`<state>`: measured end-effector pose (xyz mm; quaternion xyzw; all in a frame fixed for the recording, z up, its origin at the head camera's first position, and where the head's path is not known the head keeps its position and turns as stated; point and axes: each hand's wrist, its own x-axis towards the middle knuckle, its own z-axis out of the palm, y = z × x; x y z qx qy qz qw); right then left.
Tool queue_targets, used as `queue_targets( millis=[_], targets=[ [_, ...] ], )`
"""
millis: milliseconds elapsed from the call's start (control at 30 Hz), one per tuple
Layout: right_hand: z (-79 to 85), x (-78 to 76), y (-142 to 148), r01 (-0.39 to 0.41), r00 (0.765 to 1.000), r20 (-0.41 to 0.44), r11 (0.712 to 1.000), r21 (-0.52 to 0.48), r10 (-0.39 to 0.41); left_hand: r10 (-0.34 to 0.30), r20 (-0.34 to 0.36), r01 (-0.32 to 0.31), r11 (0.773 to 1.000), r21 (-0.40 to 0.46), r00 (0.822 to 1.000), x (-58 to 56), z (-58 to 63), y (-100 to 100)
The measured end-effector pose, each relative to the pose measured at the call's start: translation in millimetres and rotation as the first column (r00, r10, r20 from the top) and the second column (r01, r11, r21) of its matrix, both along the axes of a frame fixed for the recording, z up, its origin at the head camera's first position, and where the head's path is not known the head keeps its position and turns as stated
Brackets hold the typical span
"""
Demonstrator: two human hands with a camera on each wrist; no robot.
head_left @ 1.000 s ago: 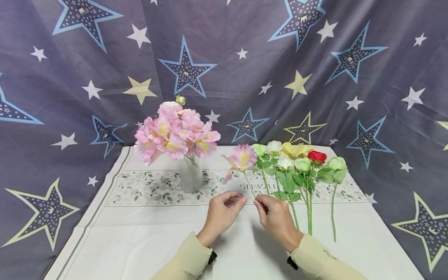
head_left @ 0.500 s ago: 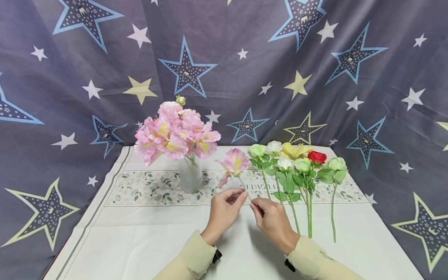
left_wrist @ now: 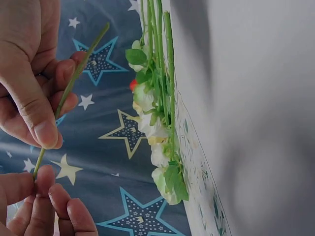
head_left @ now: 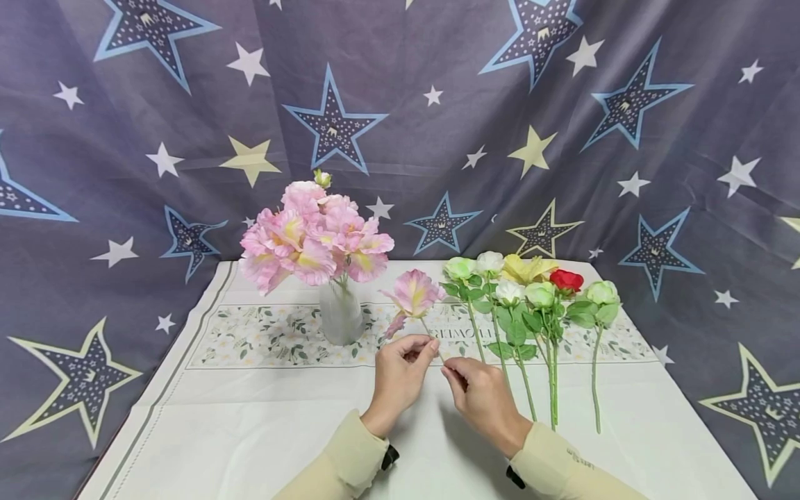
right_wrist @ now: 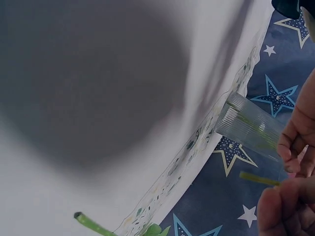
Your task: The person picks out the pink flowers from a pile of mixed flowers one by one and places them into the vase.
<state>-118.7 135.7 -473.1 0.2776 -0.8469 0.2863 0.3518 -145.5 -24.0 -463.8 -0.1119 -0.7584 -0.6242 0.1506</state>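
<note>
A pink iris-like artificial flower [head_left: 415, 293] with a yellow centre is held above the table, its bloom tilted toward the far left. My left hand [head_left: 401, 382] pinches its thin stem below the bloom, thumb against fingertip. Lower on the same stem, my right hand [head_left: 487, 397] pinches too. In the left wrist view the bare green stem [left_wrist: 74, 81] passes through both pinches and its cut end sticks out past the right hand. To the left, a ribbed clear vase [head_left: 341, 316] holds a full bunch of pink flowers [head_left: 312, 239] with a small bud on top.
Several artificial flowers lie at the right: white, pale green, a yellow flower [head_left: 528, 267] and a red rose [head_left: 566, 280]. One pale green rose [head_left: 603, 293] lies apart, farthest right. A floral printed band crosses the white tablecloth [head_left: 250, 430]. A starry curtain [head_left: 400, 90] hangs behind.
The held pink flower has moved left and slightly down, toward the vase. My left fingers, apart from the stem at first, now pinch it; the right hand has shifted a little left.
</note>
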Motion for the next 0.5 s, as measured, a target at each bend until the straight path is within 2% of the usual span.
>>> queue_targets(
  millis=[233, 367, 500],
  targets=[
    [-0.3, -0.6, 0, -0.013, 1.000, 0.028, 1.000, -0.005, 0.013, 0.027, -0.032, -0.027, 1.000, 0.003, 0.999, 0.8, 5.2, -2],
    [0.8, -0.9, 2, -0.005, 0.998, 0.058, 1.000, -0.022, 0.006, 0.060, -0.080, -0.061, 0.998, -0.001, 0.995, -0.4, 7.1, -5],
    [2.0, -1.0, 5, 0.018, 0.998, 0.062, 1.000, -0.023, -0.017, 0.120, -0.157, -0.124, 0.992, -0.012, 0.980, -1.7, 8.4, -11]
  ],
)
